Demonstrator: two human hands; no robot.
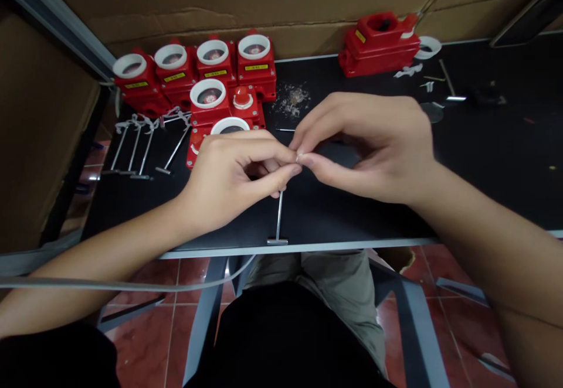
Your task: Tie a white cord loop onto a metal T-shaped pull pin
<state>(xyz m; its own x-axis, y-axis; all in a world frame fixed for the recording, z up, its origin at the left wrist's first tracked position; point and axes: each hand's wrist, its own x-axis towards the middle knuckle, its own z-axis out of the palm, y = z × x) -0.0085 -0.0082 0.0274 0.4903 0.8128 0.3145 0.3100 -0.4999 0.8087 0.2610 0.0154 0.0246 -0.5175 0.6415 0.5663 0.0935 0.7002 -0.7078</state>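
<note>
My left hand [240,180] and my right hand [369,147] meet above the black tabletop [484,183], both closed with fingertips pinched together. A tiny whitish piece [299,157] shows between their fingertips, mostly covered. From beneath my left fingers a thin T-shaped metal rod [279,218] runs toward the table's front edge, crossbar nearest me. Its upper end is hidden, and I cannot tell whether my left hand holds it. Just behind my left hand stand red housings with white rings, one being a red box with a red button [241,96].
Several red housings [257,74] line the back left. More T-shaped rods [132,147] with white plastic ends lie at the left. Whitish scraps [294,101] are scattered mid-table. A red housing [378,48] and a loose white ring [428,47] sit back right. A grey cable [132,285] crosses lower left.
</note>
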